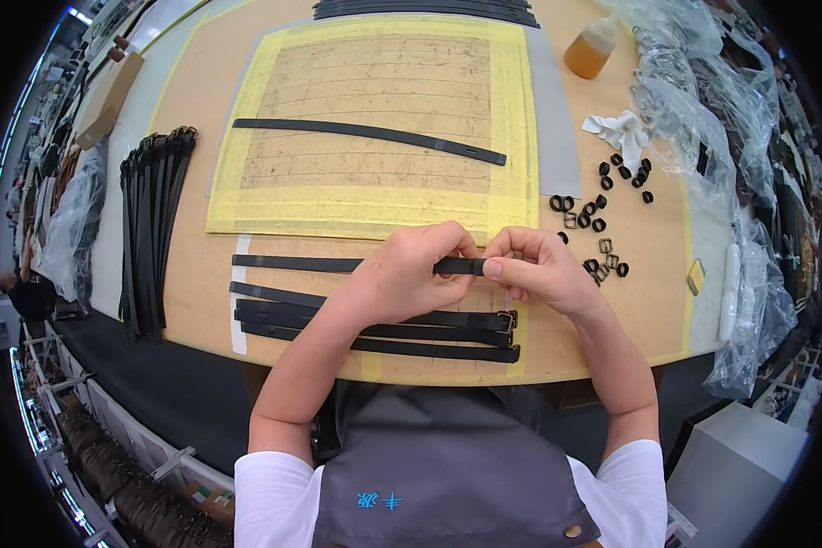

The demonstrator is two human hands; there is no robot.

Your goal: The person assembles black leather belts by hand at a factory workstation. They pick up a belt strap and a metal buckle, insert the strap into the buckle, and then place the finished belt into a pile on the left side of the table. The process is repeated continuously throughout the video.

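Observation:
A black belt strap [292, 264] runs sideways near the front of the table. My left hand [416, 271] is closed around it close to its right end. Fingers of my right hand [541, 271] pinch the very tip; whether a small part sits between them is hidden. Just below my hands lie several black belts [438, 350], with metal buckles at their right ends. Beside my right hand are scattered black belt loops [585, 220] and small square metal buckles [606, 246]. Another black strap [356, 132] rests alone on the yellow-edged board [365, 216].
A bundle of black belts [155, 233] lies at the left, and more straps [425, 9] at the far edge. To the far right stand a bottle of amber liquid [591, 50], a white cloth [619, 131] and heaped clear plastic [694, 100]. A small yellowish block [695, 277] sits near the right edge.

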